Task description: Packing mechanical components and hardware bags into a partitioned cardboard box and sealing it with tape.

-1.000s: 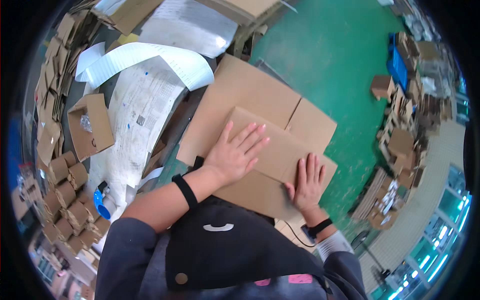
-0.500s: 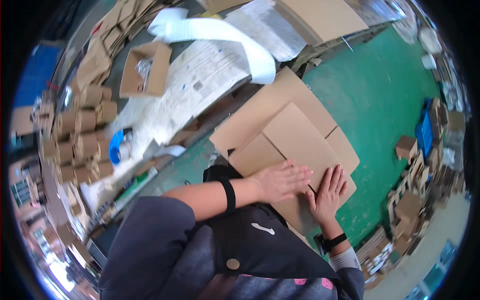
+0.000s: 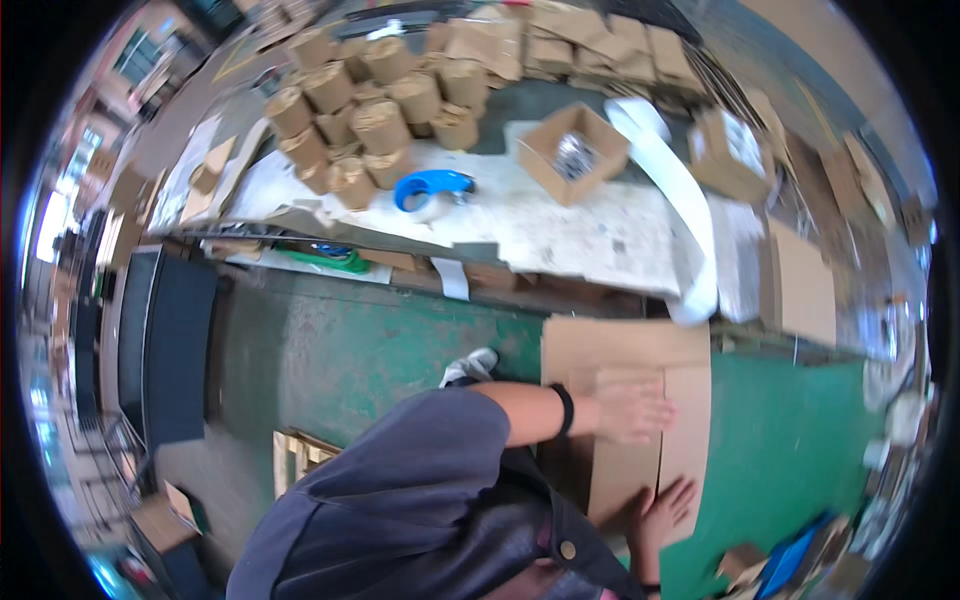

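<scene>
A brown cardboard box (image 3: 625, 470) is at my front right, its top flaps meeting along a seam and one wide flap (image 3: 620, 340) spread toward the workbench. My left hand (image 3: 632, 412) lies flat across the top with fingers stretched over the seam, a little blurred. Nearer to me, my right hand (image 3: 664, 512) rests palm down on the cardboard beside the seam, fingers apart. Neither hand grips anything. The lower sides of the box are hidden beneath the flaps and my arms.
Along the far side runs a workbench (image 3: 560, 235) holding stacked brown paper rolls (image 3: 385, 125), a blue tape dispenser (image 3: 432, 187), a small open carton (image 3: 570, 155) and a long white strip (image 3: 690, 215). A dark cabinet (image 3: 180, 345) stands left, near a wooden pallet (image 3: 300, 455).
My view has swung left, showing more of the bench and left floor. Both hands are still spread on the cardboard; in the picture the right now sits lower, below the left.
</scene>
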`<state>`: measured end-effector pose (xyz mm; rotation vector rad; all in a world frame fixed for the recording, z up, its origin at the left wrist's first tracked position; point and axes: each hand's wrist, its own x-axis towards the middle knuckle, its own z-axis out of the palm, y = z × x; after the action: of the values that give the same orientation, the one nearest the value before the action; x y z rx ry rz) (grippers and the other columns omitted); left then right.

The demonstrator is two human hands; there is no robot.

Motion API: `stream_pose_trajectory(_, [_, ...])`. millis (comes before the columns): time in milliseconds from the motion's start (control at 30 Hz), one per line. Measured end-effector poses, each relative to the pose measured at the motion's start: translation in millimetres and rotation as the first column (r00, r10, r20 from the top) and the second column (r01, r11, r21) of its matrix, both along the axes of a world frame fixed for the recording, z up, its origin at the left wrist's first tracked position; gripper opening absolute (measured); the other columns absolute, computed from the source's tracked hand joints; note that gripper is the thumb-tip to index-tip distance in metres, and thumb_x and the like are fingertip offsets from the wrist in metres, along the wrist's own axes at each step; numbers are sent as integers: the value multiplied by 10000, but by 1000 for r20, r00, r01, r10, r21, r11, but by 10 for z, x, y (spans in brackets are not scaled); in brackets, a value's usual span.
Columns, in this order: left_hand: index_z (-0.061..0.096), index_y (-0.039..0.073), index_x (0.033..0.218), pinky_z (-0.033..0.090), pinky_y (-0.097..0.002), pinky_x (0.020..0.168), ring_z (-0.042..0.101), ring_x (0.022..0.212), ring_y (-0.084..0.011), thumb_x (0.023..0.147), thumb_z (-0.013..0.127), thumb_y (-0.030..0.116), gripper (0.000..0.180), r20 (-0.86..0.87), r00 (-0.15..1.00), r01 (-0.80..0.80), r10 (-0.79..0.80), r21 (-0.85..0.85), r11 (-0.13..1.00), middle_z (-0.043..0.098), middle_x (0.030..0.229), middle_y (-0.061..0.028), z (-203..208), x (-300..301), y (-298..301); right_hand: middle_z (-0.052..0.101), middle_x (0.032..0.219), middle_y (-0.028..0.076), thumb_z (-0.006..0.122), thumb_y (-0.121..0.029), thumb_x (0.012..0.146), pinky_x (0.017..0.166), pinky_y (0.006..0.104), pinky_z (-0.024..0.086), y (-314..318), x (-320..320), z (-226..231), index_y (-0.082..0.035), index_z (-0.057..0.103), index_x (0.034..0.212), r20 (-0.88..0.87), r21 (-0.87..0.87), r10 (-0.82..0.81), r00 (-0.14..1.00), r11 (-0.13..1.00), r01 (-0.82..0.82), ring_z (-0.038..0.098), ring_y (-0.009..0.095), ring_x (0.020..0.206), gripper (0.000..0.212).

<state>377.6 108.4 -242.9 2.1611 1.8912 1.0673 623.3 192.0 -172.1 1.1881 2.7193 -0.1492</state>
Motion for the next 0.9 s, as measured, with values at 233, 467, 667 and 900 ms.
stream_pose_trajectory(233, [568,99,1245,191,-460,1158,334,1364,-275,911,486,334,416,13,981,-181,194,-314,932,464,1390,-135,255,-1109,-589,453,1365,258,548,-220,929,1065,433,347,-1343,-3369,1597,24,454,1331,-604,-491,689,401,75,-868,430,401,1278,480])
stream_pose_trajectory(467, [585,98,1190,216,-458,1140,369,1321,-284,888,503,325,386,-263,645,-761,717,-298,576,494,1326,-129,450,-3587,-2528,557,1201,262,638,-307,866,1059,501,324,-2956,-5434,-414,54,559,1151,-470,0,881,-52,-59,-998,523,375,1140,466])
stream_pose_trajectory(667, [601,96,1142,238,-456,1124,400,1285,-291,868,518,317,361,-148,482,-834,864,-380,401,520,1272,-125,130,-3960,-2824,643,846,187,628,-475,824,968,492,339,-2692,-5227,-118,10,611,879,-72,-115,985,156,147,-982,587,359,871,489])
stream_pose_trajectory(900, [618,95,1087,264,-454,1106,436,1242,-300,845,535,307,332,-223,409,-866,885,-400,300,550,1209,-119,561,-4051,-3040,639,719,120,671,-359,838,758,439,408,-1756,-4924,-493,-29,617,770,-181,-107,819,544,534,-839,596,263,758,341])
